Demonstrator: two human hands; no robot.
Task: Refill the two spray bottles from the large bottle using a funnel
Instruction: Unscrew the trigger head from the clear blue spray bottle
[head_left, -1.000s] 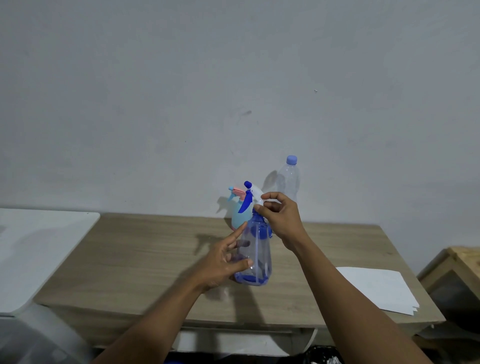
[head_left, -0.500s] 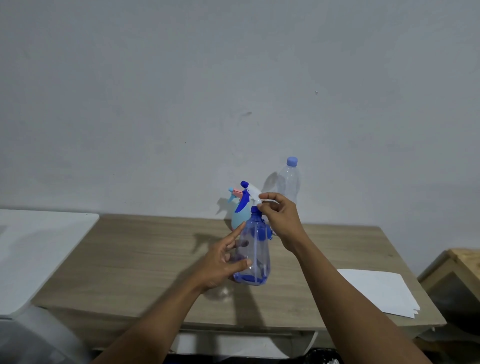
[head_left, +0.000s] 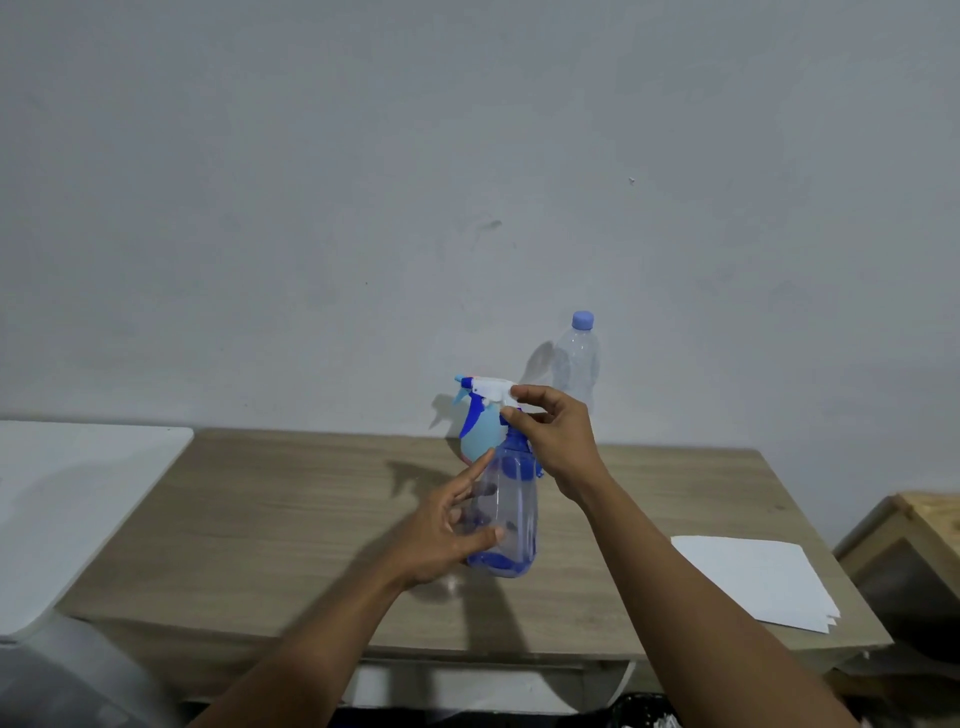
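A clear blue spray bottle (head_left: 511, 512) stands in the middle of the wooden table (head_left: 291, 525). My left hand (head_left: 452, 530) steadies its body, thumb and fingers against the plastic. My right hand (head_left: 553, 436) pinches the white and blue spray head (head_left: 485, 397) at its rear end. Behind it, partly hidden, stands a second, light-blue spray bottle (head_left: 480, 441). The large clear bottle (head_left: 576, 364) with a blue cap stands upright against the wall, cap on. No funnel is in sight.
A stack of white paper sheets (head_left: 753, 582) lies at the table's right front. A white surface (head_left: 67, 499) adjoins the table on the left. A wooden box (head_left: 919, 540) sits to the right, below table level.
The spray head has turned under my right hand, its nozzle swinging from up-left to level. The bottle's body has stayed in my left hand.
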